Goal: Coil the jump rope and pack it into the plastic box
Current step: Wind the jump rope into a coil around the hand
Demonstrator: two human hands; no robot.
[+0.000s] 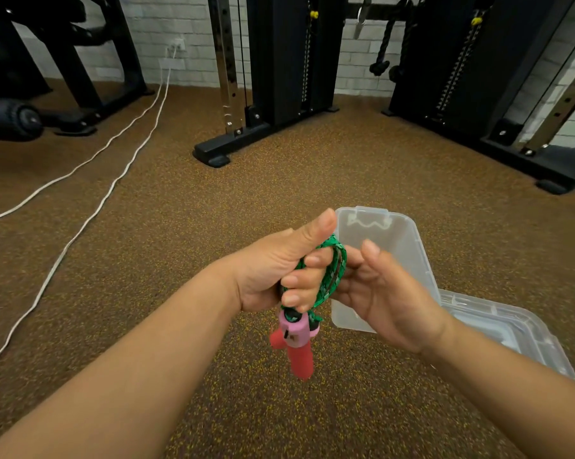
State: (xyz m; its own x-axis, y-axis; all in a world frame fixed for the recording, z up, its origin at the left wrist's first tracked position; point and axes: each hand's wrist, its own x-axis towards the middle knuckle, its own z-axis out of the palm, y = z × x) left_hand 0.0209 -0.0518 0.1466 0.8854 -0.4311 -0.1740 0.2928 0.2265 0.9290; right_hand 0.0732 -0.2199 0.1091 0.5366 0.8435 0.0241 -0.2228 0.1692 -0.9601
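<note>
The person's left hand (272,270) is gripping a bundle of green braided jump rope (332,273), fingers curled tight around the coils, thumb lying along the top. The right hand (388,293) is cupping the far side of the loops, fingers half open, touching the cord but not clamping it. Two red foam handles with pink plastic collars (297,339) are dangling just below the fist. The rope looks light, soft and limp, liable to spring loose, so gripping across the whole bundle seems wisest; the foam handles should offer a grippy hold. The clear, thin-walled plastic box (524,329) is lying on the speckled rubber floor (213,210) just right of the rope, its translucent lid (398,233) standing open behind the hands.
</note>
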